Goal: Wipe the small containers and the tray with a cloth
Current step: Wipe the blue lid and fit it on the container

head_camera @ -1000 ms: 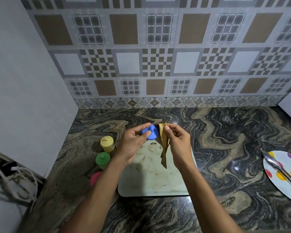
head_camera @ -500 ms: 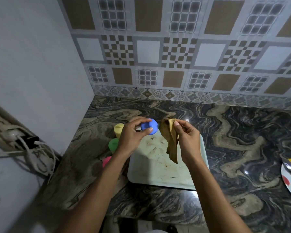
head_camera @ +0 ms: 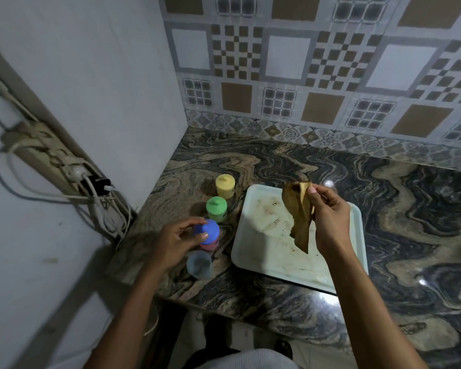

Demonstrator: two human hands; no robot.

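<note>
From my remote seat I see both hands working apart, one on each side of the tray's left edge. The left hand (head_camera: 177,245) has its thumb and fingertips curled round the blue container (head_camera: 206,230), holding it by its domed top directly over the pink container (head_camera: 211,246). I cannot tell whether the blue one rests on the pink one or hangs just above it. Just in front of them, near the counter's (head_camera: 410,209) edge, stands a clear bluish container (head_camera: 199,265), partly behind the left wrist. Behind the blue one the green container (head_camera: 216,209) and the yellow container (head_camera: 225,186) stand upright in a line running towards the wall, both on the counter just left of the tray.

The right hand (head_camera: 330,225) pinches the brown cloth (head_camera: 300,217) near its folded top edge. The cloth hangs down crumpled over the middle of the tray (head_camera: 264,259), and I cannot tell whether its lower tip touches the surface. The tray is pale, rectangular and lies flat on the dark swirled counter, with brown smears and specks across its inside.

On the plain wall to the left a power strip (head_camera: 45,147) is mounted at a slant, with plugs and looped cables hanging from it. A patterned tiled wall (head_camera: 290,62) runs behind the counter.
</note>
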